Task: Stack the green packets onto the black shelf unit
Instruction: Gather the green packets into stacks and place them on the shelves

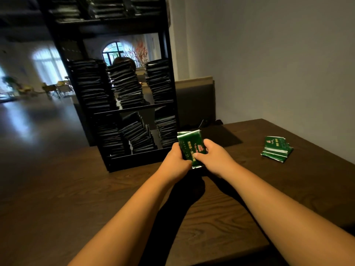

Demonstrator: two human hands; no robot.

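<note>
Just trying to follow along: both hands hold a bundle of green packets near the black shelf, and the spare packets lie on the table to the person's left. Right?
Not quite. The head view shows the spare packets on the table to the person's right. The left hand and right hand do hold the green bundle near the black shelf.

L hand (175, 160), R hand (212, 159) hold green pkts (189, 141)

Top of shelf unit (134, 160) off-frame
</note>
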